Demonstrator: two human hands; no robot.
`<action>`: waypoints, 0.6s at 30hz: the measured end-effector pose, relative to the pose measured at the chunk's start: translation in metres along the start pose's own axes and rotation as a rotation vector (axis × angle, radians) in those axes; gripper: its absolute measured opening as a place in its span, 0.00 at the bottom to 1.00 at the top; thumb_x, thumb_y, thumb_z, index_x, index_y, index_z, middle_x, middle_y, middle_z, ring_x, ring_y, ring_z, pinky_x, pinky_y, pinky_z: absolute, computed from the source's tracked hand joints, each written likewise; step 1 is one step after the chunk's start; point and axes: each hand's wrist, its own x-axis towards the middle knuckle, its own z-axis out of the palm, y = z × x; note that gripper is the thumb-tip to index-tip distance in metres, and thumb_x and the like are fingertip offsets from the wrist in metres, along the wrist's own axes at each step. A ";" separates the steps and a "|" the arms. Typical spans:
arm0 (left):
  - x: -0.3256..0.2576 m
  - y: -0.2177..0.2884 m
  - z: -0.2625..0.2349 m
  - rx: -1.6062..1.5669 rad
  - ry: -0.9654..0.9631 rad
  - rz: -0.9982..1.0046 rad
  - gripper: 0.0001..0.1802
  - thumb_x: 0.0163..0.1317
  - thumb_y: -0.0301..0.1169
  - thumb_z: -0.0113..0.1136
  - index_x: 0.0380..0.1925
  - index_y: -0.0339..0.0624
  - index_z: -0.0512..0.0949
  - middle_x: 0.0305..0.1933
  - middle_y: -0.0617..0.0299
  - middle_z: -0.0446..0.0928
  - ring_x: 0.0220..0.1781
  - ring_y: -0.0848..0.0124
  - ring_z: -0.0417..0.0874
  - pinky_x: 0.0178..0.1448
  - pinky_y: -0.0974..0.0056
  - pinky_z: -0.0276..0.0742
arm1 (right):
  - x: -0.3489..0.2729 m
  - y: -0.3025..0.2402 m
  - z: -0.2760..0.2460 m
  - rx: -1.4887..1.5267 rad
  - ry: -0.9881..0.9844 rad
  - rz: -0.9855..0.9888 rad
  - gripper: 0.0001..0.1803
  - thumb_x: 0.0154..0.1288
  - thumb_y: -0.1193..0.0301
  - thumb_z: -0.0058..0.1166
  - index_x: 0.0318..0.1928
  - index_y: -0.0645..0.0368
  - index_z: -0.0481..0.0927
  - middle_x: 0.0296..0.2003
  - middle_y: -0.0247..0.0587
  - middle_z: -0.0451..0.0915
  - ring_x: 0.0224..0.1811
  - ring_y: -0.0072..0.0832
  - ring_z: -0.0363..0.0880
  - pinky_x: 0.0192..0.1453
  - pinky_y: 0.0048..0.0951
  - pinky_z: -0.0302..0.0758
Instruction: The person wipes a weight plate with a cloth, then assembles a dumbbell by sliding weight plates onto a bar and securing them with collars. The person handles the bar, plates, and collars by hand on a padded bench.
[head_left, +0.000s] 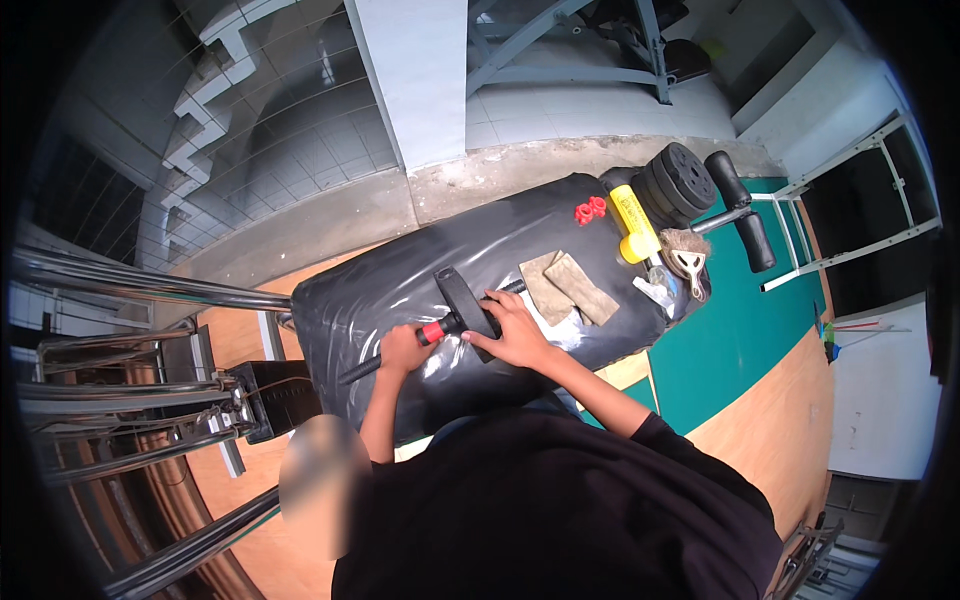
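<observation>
In the head view, at frame centre, a dumbbell bar [362,370] is grasped by the left hand [403,350], fingers curled beside a red collar [432,331]; the black plate [462,298] is held by the right hand [517,337], fingers spread, apparently for steadiness, above a padded bench [365,285].

Part of the bar [361,371] is covered by the left hand [404,349] and the black plate [463,299]. One oval patch [323,465] is blurred. The grey frame [565,74] is cut above.
</observation>
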 end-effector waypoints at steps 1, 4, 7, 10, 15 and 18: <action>0.007 0.000 -0.003 0.021 -0.008 0.029 0.25 0.43 0.56 0.68 0.34 0.49 0.84 0.29 0.52 0.81 0.35 0.54 0.83 0.42 0.54 0.77 | -0.001 0.006 0.000 0.024 0.015 0.038 0.38 0.52 0.43 0.59 0.51 0.65 0.76 0.58 0.58 0.67 0.62 0.50 0.62 0.64 0.42 0.62; 0.025 0.008 -0.019 0.089 -0.020 0.101 0.30 0.39 0.59 0.69 0.34 0.48 0.83 0.29 0.53 0.81 0.35 0.55 0.83 0.42 0.54 0.77 | -0.006 0.016 -0.008 0.014 -0.028 0.072 0.39 0.53 0.43 0.58 0.51 0.65 0.76 0.59 0.58 0.67 0.62 0.49 0.62 0.65 0.42 0.62; 0.037 0.018 -0.033 0.116 -0.041 0.144 0.33 0.36 0.61 0.69 0.35 0.46 0.82 0.31 0.53 0.81 0.37 0.55 0.83 0.42 0.54 0.77 | -0.005 0.024 -0.014 0.054 -0.044 0.020 0.35 0.56 0.47 0.58 0.51 0.67 0.75 0.59 0.59 0.66 0.63 0.49 0.61 0.67 0.41 0.59; 0.040 0.014 -0.029 0.116 -0.055 0.116 0.33 0.38 0.59 0.70 0.35 0.43 0.81 0.34 0.53 0.81 0.40 0.55 0.82 0.43 0.55 0.76 | -0.005 0.037 -0.023 0.096 -0.048 -0.044 0.29 0.58 0.54 0.59 0.52 0.62 0.75 0.59 0.55 0.67 0.63 0.47 0.61 0.66 0.40 0.60; 0.037 -0.015 0.005 0.082 -0.012 -0.012 0.21 0.42 0.41 0.72 0.34 0.42 0.80 0.35 0.49 0.81 0.42 0.52 0.81 0.47 0.52 0.75 | -0.012 0.064 -0.065 0.215 0.041 -0.094 0.20 0.59 0.62 0.59 0.50 0.58 0.76 0.56 0.49 0.71 0.60 0.44 0.66 0.65 0.38 0.62; 0.035 -0.011 0.006 0.130 -0.044 -0.123 0.15 0.44 0.29 0.67 0.35 0.41 0.79 0.36 0.48 0.80 0.44 0.48 0.80 0.50 0.51 0.75 | -0.017 0.095 -0.101 0.244 0.121 -0.055 0.16 0.59 0.66 0.58 0.47 0.58 0.77 0.52 0.46 0.73 0.57 0.42 0.69 0.62 0.37 0.64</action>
